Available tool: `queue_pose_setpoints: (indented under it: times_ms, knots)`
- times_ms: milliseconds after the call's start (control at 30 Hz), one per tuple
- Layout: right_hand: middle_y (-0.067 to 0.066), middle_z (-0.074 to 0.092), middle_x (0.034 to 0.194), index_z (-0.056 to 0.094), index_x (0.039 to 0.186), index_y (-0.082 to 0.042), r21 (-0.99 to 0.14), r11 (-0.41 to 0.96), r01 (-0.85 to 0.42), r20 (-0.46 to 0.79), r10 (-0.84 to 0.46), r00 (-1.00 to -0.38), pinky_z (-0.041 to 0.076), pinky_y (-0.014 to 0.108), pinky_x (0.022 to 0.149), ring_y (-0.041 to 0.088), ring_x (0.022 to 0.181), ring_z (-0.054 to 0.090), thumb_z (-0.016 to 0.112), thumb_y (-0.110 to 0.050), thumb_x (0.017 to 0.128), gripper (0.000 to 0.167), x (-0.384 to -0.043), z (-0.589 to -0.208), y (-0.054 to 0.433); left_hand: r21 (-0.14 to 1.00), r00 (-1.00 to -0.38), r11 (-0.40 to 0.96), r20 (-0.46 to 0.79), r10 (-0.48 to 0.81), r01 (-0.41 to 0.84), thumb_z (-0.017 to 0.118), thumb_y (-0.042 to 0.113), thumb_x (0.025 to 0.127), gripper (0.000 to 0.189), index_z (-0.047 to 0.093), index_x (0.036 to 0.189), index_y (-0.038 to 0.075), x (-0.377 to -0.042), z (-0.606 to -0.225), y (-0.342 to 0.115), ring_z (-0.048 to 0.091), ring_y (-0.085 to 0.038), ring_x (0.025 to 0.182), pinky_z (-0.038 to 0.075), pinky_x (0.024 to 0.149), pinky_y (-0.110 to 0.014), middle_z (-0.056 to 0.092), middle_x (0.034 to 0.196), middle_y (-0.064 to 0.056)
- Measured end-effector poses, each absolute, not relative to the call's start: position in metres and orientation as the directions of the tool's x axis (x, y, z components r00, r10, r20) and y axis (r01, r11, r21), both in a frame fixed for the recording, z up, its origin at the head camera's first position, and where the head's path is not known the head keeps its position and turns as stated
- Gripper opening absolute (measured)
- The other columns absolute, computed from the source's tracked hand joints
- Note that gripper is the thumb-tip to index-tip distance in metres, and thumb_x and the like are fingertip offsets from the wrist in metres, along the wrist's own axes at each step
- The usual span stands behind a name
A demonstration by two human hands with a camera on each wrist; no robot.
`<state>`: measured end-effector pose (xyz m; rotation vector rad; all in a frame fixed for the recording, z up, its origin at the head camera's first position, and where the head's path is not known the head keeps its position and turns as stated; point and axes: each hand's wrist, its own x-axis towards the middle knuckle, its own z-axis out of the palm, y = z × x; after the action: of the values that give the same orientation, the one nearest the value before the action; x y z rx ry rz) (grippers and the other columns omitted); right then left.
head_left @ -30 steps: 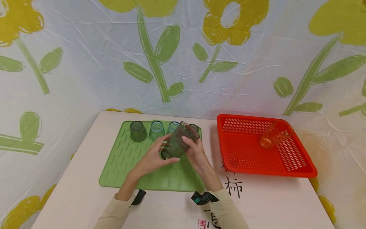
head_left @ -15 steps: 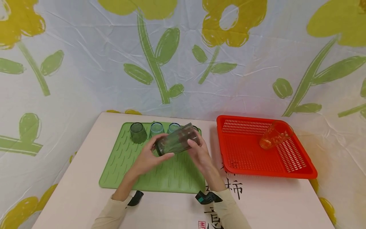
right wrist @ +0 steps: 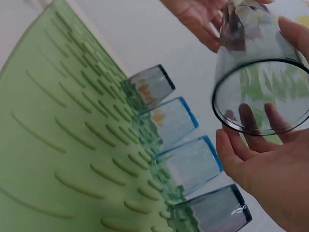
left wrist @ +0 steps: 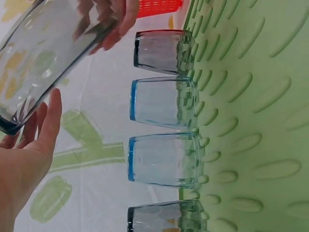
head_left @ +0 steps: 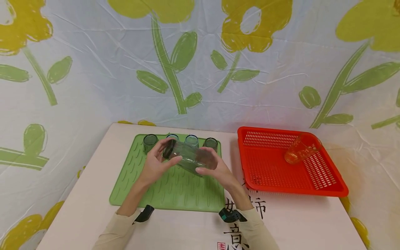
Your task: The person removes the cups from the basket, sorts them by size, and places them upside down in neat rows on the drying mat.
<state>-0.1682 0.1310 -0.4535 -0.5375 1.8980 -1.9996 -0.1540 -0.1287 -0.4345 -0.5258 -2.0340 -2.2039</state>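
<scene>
A tall grey drinking glass (head_left: pixel 190 157) is held in the air between both hands, lying almost level with its left end a little higher. My left hand (head_left: pixel 154 163) grips the dark left end, thumb in front and fingers behind. At the other end, my right hand (head_left: pixel 221 173) holds the glass near its round open rim (right wrist: pixel 222 116), fingers curled beneath it. Behind the hands, a row of short glasses stands on a green drying mat (head_left: pixel 168 198): a grey glass (head_left: pixel 150 140) at left, two blue glasses (left wrist: pixel 161 99) in the middle, another grey glass (head_left: pixel 210 143) at right.
A red plastic basket (head_left: pixel 293 192) stands on the table to the right. Inside it a clear glass (head_left: pixel 301 150) leans against the far right corner. A floral cloth (head_left: pixel 265 100) hangs behind the white table (head_left: pixel 187 229).
The tall glass has turned between the hands: its left end has risen and its right end has dropped. My left hand has moved up and left with it; the short glasses stay put.
</scene>
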Motion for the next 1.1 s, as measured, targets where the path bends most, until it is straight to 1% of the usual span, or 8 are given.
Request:
queue_pose_setpoints:
  times_ms: [67, 167, 300, 400, 500, 667, 833, 1100]
  knots:
    - [0.007, 0.052, 0.146, 0.043, 0.150, -0.014, -0.999, 0.003, -0.037, 0.030, -0.511, -0.859, 0.040, 0.044, 0.115, 0.026, 0.138, 0.049, 0.083, -0.018, 0.089, 0.073, -0.168, -0.453, 0.131, 0.951, -0.936, -0.083, 0.309, 0.171, 0.298, 0.076, -0.003, 0.090, 0.068, 0.044, 0.150, -0.003, -0.154, -0.432, -0.129, 0.054, -0.018, 0.131, 0.054, 0.097, -0.028, 0.051, 0.147, -0.013]
    - [0.004, 0.049, 0.151, 0.042, 0.152, -0.019, -0.989, 0.128, -0.073, -0.008, -0.543, -0.840, 0.034, 0.049, 0.118, 0.025, 0.143, 0.044, 0.085, -0.029, 0.087, 0.079, -0.167, -0.452, 0.130, 0.952, -0.932, -0.034, 0.304, 0.196, 0.303, 0.077, -0.001, 0.090, 0.068, 0.045, 0.151, 0.001, -0.154, -0.429, -0.128, 0.054, -0.019, 0.131, 0.053, 0.099, -0.032, 0.052, 0.146, -0.010]
    - [0.000, 0.043, 0.156, 0.038, 0.155, -0.023, -0.950, 0.281, -0.137, -0.055, -0.582, -0.811, 0.031, 0.054, 0.119, 0.025, 0.147, 0.038, 0.087, -0.043, 0.082, 0.089, -0.165, -0.450, 0.125, 0.950, -0.931, 0.067, 0.283, 0.232, 0.305, 0.081, 0.008, 0.090, 0.069, 0.050, 0.151, 0.016, -0.152, -0.425, -0.127, 0.054, -0.018, 0.131, 0.048, 0.106, -0.045, 0.054, 0.146, -0.002]
    - [0.000, 0.040, 0.158, 0.036, 0.156, -0.022, -0.931, 0.323, -0.170, -0.061, -0.595, -0.801, 0.029, 0.057, 0.119, 0.027, 0.150, 0.034, 0.087, -0.045, 0.081, 0.093, -0.163, -0.449, 0.120, 0.941, -0.930, 0.150, 0.259, 0.260, 0.304, 0.085, 0.019, 0.088, 0.069, 0.053, 0.148, 0.029, -0.150, -0.421, -0.125, 0.053, -0.016, 0.132, 0.045, 0.107, -0.052, 0.056, 0.145, 0.004]
    - [-0.003, 0.042, 0.155, 0.033, 0.158, -0.025, -0.929, 0.324, -0.180, -0.052, -0.596, -0.801, 0.031, 0.058, 0.118, 0.024, 0.148, 0.035, 0.088, -0.044, 0.081, 0.096, -0.162, -0.449, 0.114, 0.922, -0.928, 0.229, 0.246, 0.281, 0.314, 0.088, 0.029, 0.084, 0.071, 0.054, 0.146, 0.035, -0.149, -0.418, -0.121, 0.053, -0.015, 0.131, 0.046, 0.106, -0.053, 0.058, 0.143, 0.007]
    - [-0.007, 0.049, 0.150, 0.029, 0.158, -0.030, -0.947, 0.233, -0.220, 0.044, -0.588, -0.808, 0.040, 0.053, 0.111, 0.017, 0.140, 0.046, 0.089, -0.034, 0.082, 0.098, -0.162, -0.453, 0.101, 0.879, -0.913, 0.323, 0.247, 0.324, 0.352, 0.091, 0.035, 0.080, 0.078, 0.054, 0.148, 0.028, -0.149, -0.417, -0.115, 0.055, -0.019, 0.129, 0.049, 0.104, -0.048, 0.057, 0.142, 0.003]
    - [-0.003, 0.058, 0.141, 0.039, 0.153, -0.025, -0.957, 0.109, -0.267, 0.161, -0.567, -0.808, 0.048, 0.043, 0.103, 0.017, 0.128, 0.056, 0.087, -0.015, 0.084, 0.084, -0.162, -0.462, 0.091, 0.860, -0.898, 0.337, 0.260, 0.356, 0.383, 0.092, 0.030, 0.080, 0.078, 0.055, 0.148, 0.019, -0.149, -0.418, -0.113, 0.056, -0.022, 0.126, 0.051, 0.103, -0.046, 0.058, 0.140, -0.004]
    - [-0.002, 0.058, 0.141, 0.043, 0.153, -0.025, -0.964, 0.073, -0.257, 0.181, -0.527, -0.830, 0.046, 0.044, 0.106, 0.017, 0.130, 0.054, 0.085, -0.008, 0.085, 0.082, -0.162, -0.465, 0.082, 0.889, -0.891, 0.266, 0.261, 0.371, 0.372, 0.088, 0.023, 0.085, 0.072, 0.054, 0.149, 0.021, -0.153, -0.424, -0.121, 0.054, -0.020, 0.130, 0.048, 0.106, -0.047, 0.057, 0.141, 0.000]
